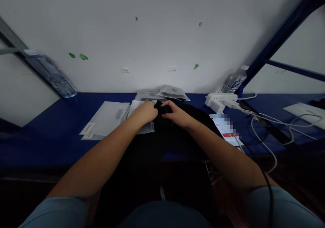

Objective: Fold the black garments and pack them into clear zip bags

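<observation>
Black cloth (164,126), its exact kind unclear, is bunched between my hands over the blue desk. My left hand (150,110) is closed on its left side, fingers curled in. From the right, my right hand (175,114) pinches the same cloth between thumb and fingers. More dark fabric spreads to the right and down toward the desk's front edge. Under and beside my left forearm lie flat translucent plastic bags (110,118) with white labels. Behind my hands, more frosted bags (174,92) rest against the wall.
To the right are a white power strip (220,98) with plugs, a lit phone (227,130) and tangled cables (269,121). One bottle (235,80) leans at the back right, another (52,74) at the left. A white wall (162,45) closes off the blue desk (45,133).
</observation>
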Demonstrator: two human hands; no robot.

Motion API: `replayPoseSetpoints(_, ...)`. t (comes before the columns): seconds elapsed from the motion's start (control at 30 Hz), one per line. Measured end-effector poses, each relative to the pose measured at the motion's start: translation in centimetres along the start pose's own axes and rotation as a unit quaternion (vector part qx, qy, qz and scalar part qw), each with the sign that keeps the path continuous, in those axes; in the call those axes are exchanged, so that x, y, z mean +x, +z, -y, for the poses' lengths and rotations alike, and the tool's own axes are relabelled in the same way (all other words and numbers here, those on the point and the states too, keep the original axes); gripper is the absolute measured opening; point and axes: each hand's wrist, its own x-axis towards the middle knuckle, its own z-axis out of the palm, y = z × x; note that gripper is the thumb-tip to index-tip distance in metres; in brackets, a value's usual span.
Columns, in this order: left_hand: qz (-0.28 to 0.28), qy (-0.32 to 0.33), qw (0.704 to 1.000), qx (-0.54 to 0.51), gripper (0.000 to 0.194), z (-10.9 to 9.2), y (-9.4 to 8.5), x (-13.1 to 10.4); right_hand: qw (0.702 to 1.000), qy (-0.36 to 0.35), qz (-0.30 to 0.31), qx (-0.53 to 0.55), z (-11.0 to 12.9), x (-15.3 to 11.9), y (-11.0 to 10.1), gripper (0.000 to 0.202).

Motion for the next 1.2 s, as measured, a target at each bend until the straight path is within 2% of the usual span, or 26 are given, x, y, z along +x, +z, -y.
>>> replayPoseSetpoints(0.13,0.019,-0.022,0.999,0.024,0.033,-0.3,-0.5,0.7,0.998,0.026,-0.014,0.061,0.3,0.1,0.5,0.046)
replayPoseSetpoints(0.23,0.007,-0.002,0.999,0.036,0.034,-0.5,-0.1,0.6,0.985,0.079,-0.058,0.139,0.7,0.4,0.8,0.052)
replayPoseSetpoints(0.33,-0.032,0.028,0.999,0.028,0.036,-0.5,0.5,0.5,0.98,0.098,-0.053,0.165,0.8,0.7,0.7,0.045)
replayPoseSetpoints(0.47,-0.092,0.069,0.993,0.007,0.035,-0.4,0.9,0.4,0.989,0.073,0.013,0.124,0.4,1.0,0.3,0.035)
replayPoseSetpoints(0.53,-0.104,0.091,0.99,-0.007,0.035,-0.4,1.1,0.3,0.993,0.063,0.032,0.096,0.4,0.9,0.2,0.028)
replayPoseSetpoints(0.63,-0.101,0.114,0.988,-0.021,0.036,-0.5,1.3,0.1,0.999,0.038,0.016,0.011,0.6,0.6,0.3,0.02)
replayPoseSetpoints(0.7,-0.092,0.116,0.989,-0.022,0.038,-0.6,1.3,-0.1,0.998,-0.008,0.014,-0.057,0.9,0.4,0.2,0.018)
replayPoseSetpoints(0.77,-0.084,0.109,0.99,-0.019,0.04,-0.6,1.0,-0.3,0.994,-0.055,0.026,-0.092,1.1,0.3,0.0,0.021)
replayPoseSetpoints(0.83,-0.077,0.087,0.993,-0.015,0.04,-0.6,0.6,-0.6,0.992,-0.072,0.034,-0.094,1.1,0.2,-0.2,0.028)
replayPoseSetpoints(0.9,-0.056,0.059,0.997,-0.014,0.04,-0.4,0.1,-0.8,0.994,-0.067,0.023,-0.088,1.0,0.3,-0.4,0.033)
replayPoseSetpoints(0.97,-0.036,0.045,0.998,-0.016,0.04,-0.2,-0.1,-0.8,0.995,-0.058,-0.019,-0.079,0.8,0.4,-0.3,0.038)
replayPoseSetpoints(1.07,-0.045,0.048,0.998,-0.013,0.041,0.0,0.0,-0.7,0.995,-0.035,-0.079,-0.052,0.6,0.5,0.1,0.047)
replayPoseSetpoints(1.2,-0.055,0.054,0.997,-0.007,0.041,-0.1,0.3,-0.6,0.998,0.01,-0.048,-0.033,0.5,0.6,0.3,0.051)
